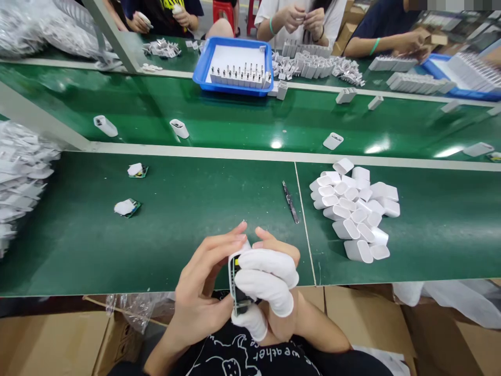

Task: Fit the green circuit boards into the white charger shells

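Note:
Both my hands meet just in front of the table's near edge, around a small white charger part with a dark circuit board inside [236, 282]. My left hand [203, 292] wraps it from the left, fingers curled. My right hand [274, 287] wears white finger cots and grips it from the right. A pile of white charger shells [354, 211] lies to the right on the green table [176, 230]. Black tweezers [290, 202] lie just beyond my hands.
Two small boards with white pieces [127, 207] [136, 170] lie at the left. A stack of white parts [19, 172] fills the far left. Loose shells ride the conveyor [180, 128]. Across it stand a blue tray [237, 65] and other people's hands. Cardboard boxes [55, 339] sit below.

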Demonstrator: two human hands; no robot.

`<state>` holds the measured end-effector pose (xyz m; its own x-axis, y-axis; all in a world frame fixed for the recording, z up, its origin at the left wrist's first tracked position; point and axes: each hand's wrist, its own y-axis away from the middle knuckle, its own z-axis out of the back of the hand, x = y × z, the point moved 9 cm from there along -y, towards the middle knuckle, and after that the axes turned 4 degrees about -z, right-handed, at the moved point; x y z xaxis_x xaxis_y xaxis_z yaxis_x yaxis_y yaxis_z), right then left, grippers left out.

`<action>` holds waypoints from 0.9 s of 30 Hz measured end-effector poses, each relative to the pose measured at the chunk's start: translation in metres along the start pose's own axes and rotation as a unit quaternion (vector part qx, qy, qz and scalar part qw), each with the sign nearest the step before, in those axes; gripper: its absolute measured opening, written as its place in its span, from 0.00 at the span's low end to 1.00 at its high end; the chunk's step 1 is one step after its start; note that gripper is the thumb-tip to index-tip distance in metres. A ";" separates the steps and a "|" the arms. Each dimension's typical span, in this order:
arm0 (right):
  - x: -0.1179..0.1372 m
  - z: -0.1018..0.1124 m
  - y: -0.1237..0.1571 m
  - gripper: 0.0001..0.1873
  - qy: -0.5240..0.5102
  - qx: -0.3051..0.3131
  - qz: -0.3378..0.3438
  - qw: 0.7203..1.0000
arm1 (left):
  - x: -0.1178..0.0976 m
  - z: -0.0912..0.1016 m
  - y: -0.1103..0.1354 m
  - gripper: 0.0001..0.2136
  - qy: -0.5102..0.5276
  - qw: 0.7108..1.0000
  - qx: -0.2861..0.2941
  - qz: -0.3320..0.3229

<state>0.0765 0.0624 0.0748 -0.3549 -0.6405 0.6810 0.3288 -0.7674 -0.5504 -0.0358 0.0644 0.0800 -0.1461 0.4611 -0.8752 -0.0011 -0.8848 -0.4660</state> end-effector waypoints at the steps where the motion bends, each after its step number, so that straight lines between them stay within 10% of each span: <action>1: 0.005 0.003 -0.003 0.24 -0.007 -0.009 0.031 0.999 | 0.000 0.000 -0.001 0.20 -0.002 1.000 -0.003 -0.011; 6: -0.011 0.006 -0.014 0.45 -0.158 0.026 -0.107 0.981 | 0.006 0.006 -0.001 0.23 -0.022 0.993 -0.051 -0.100; 10: -0.022 -0.008 -0.007 0.32 -0.291 0.088 -0.227 0.925 | 0.001 0.007 0.007 0.21 -0.112 0.971 -0.085 -0.194; 17: -0.032 -0.005 -0.010 0.23 -0.283 0.032 -0.220 0.933 | -0.007 0.005 0.010 0.25 -0.166 0.953 -0.124 -0.220; 22: -0.009 0.010 -0.010 0.31 -0.091 -0.025 -0.073 0.993 | 0.000 0.009 0.012 0.22 -0.175 0.952 -0.183 -0.169; 27: 0.003 0.014 -0.011 0.25 -0.073 -0.044 -0.034 0.996 | -0.013 0.005 0.019 0.20 -0.262 0.924 -0.203 -0.193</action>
<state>0.0836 0.0692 0.0894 -0.2401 -0.5812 0.7775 0.2281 -0.8123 -0.5368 -0.0391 0.0414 0.0837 -0.6714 0.5467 -0.5004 0.2018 -0.5149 -0.8332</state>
